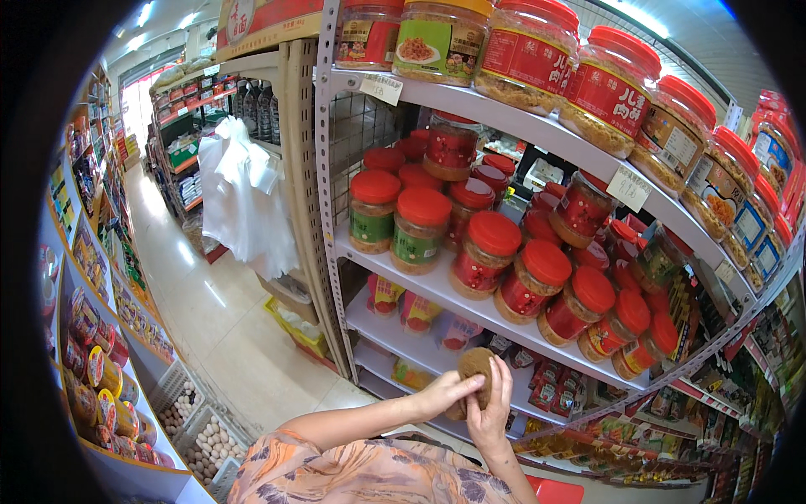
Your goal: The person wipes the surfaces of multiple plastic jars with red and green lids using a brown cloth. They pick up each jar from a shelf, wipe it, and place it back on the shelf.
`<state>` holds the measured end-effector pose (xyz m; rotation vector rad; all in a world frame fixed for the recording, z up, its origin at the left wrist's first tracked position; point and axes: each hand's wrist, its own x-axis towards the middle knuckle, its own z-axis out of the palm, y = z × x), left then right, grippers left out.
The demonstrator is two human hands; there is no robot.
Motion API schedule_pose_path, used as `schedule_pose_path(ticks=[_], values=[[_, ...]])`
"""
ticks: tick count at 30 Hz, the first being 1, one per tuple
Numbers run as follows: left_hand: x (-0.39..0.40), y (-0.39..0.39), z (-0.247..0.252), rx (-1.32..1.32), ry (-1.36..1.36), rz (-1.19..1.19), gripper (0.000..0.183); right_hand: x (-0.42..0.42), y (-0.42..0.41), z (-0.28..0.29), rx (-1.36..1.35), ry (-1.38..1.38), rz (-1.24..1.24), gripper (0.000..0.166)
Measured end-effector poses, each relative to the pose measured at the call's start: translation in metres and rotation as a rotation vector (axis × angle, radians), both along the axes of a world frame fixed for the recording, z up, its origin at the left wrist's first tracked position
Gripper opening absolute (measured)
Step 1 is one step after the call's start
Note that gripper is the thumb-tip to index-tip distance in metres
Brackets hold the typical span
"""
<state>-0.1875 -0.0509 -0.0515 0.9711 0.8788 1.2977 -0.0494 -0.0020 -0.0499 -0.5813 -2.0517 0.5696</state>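
Both of my hands are together in front of my body, at the lower middle of the view. Between them is a brown, fuzzy-looking piece of cloth or pad (476, 364), folded or rounded at its top. My left hand (450, 394) pinches it from the left, thumb across its face. My right hand (492, 403) grips its right side with the fingers upright. A smaller brown part shows below the left hand. Just beyond the hands stands a metal shelf (434, 264) with red-lidded jars (478, 252) in rows, some stacked on others.
Larger red-lidded tubs (526, 57) line the upper shelf. White plastic bags (242, 195) hang from the post at left. Crates of eggs (214, 441) and cup-shaped food packs (107, 378) are at lower left. A tiled aisle (214, 302) runs back. A red seat-like surface (557, 490) shows at the bottom.
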Motion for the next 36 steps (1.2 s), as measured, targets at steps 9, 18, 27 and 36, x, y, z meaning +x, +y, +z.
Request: schedule_pose_path(ticks=[9,18,27,36], values=[[-0.079,0.030,0.092,0.560,0.691,0.625,0.033,0.015,0.000,-0.011,-0.238,0.195,-0.100,0.052],[-0.265,0.172,0.187,0.414,1.144,1.062,0.122,0.022,-0.017,-0.011,-0.279,0.128,-0.002,0.046],[-0.264,0.200,0.201,0.459,0.542,0.500,0.096,0.045,-0.019,-0.017,-0.340,0.143,-0.054,0.044],[-0.230,0.171,0.223,0.451,0.350,0.501,0.063,0.049,-0.021,-0.021,-0.272,0.138,-0.067,0.039]])
